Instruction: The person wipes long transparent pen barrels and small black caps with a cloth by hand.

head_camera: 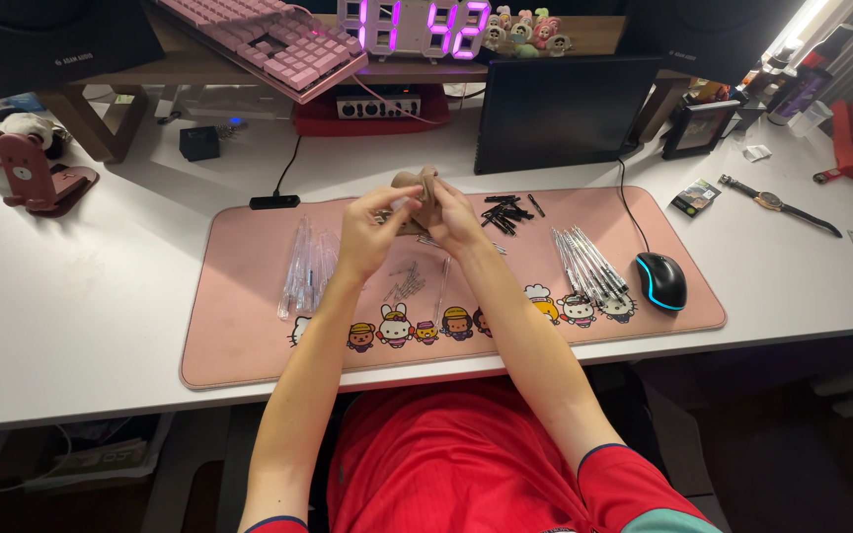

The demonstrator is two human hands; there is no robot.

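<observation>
A small tan, crumpled pouch-like thing (419,194) is held up above the middle of the pink desk mat (249,336), pinched by the fingertips of the left hand (372,232) and clasped from the other side by the curled right hand (453,219); what it is exactly cannot be told. Beneath the hands lie small metal springs (405,281), with clear pen barrels (306,266) to the left, black pen tips (505,212) and assembled pens (589,265) to the right. A black mouse (661,279) sits at the mat's right end, and a dark tablet (555,111) stands just behind.
</observation>
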